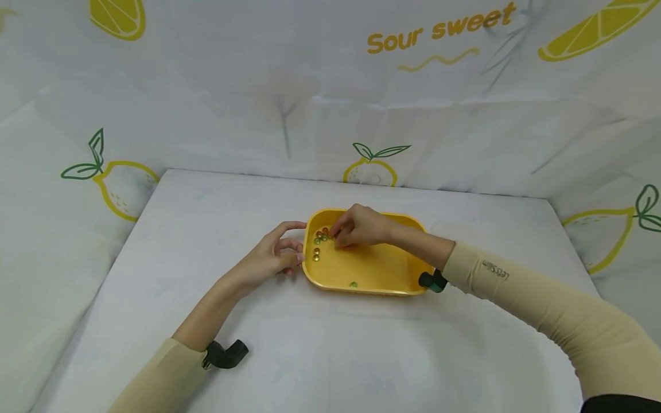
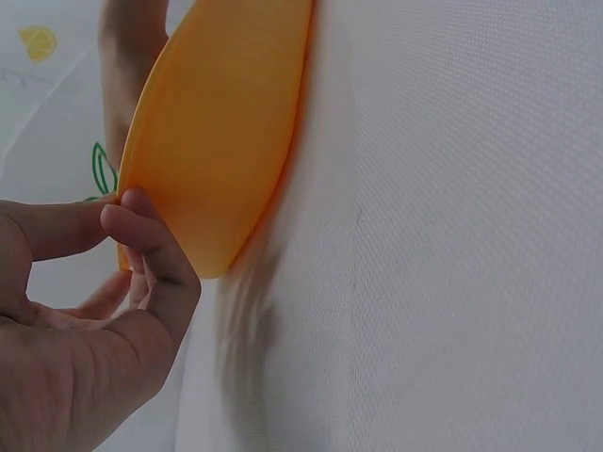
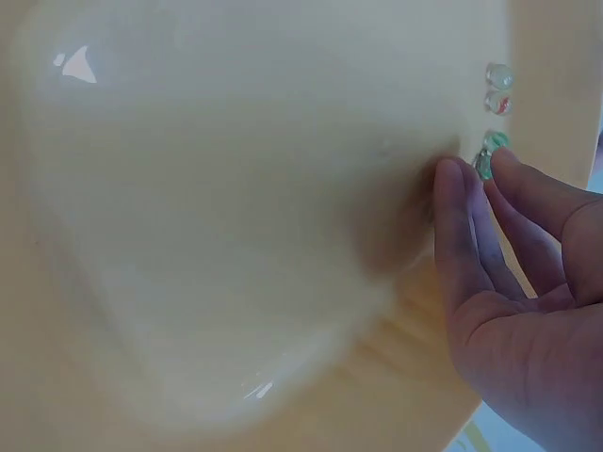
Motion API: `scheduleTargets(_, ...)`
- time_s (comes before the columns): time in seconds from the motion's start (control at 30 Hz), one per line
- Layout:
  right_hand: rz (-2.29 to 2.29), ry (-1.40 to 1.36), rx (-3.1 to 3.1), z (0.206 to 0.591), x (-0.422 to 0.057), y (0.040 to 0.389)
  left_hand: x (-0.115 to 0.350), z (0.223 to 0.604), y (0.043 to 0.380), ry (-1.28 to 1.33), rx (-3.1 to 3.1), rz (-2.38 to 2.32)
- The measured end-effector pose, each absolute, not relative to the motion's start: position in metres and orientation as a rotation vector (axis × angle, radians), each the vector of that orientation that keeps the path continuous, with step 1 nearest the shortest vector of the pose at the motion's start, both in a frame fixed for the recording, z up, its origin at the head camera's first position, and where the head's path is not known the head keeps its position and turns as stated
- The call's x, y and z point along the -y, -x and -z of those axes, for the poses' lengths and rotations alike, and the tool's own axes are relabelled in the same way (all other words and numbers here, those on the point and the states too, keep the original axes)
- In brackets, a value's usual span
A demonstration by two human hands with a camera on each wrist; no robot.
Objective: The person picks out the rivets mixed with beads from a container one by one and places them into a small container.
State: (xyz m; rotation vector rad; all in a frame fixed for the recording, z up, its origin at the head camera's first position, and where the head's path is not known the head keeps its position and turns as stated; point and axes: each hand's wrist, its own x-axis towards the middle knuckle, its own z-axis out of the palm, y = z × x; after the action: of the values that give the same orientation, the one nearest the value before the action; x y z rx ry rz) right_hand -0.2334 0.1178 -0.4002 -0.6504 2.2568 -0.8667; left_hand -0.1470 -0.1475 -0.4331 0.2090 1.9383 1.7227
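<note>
A shallow yellow tray [image 1: 382, 269] with rounded corners lies on the white-covered table. My left hand [image 1: 271, 255] holds it at the left end, its fingertips on the rim and outer wall. Over the tray's upper left part, my right hand [image 1: 358, 226] reaches in with thumb and fingertips drawn together. In the right wrist view those fingertips pinch at a green marble [image 3: 485, 167], which they partly cover. Orange and green marbles [image 1: 317, 241] cluster beside them along the left wall. Just below are an orange marble [image 1: 317, 250] and a yellowish marble [image 1: 316, 258].
A single green marble [image 1: 353, 284] lies by the tray's near wall. The table [image 1: 330, 350] is covered in white cloth, and a white curtain [image 1: 232, 115] with lemon prints hangs behind it. Beige sleeves [image 1: 537, 304] cover both forearms, with a black wrist camera [image 1: 227, 354] on the left one.
</note>
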Motion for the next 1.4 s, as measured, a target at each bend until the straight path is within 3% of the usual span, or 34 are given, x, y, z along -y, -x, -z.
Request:
scheduleTargets(0.6,0.998,0.407,-2.198,0.405,-0.113,0.225,0.148,0.433,0.146,-0.216,-1.937,-1.727)
scheduleTargets(1.4,0.999,0.433,-2.262,0.412,-0.121,0.222,0.147,0.432,0.146,-0.213,-1.936,-1.74)
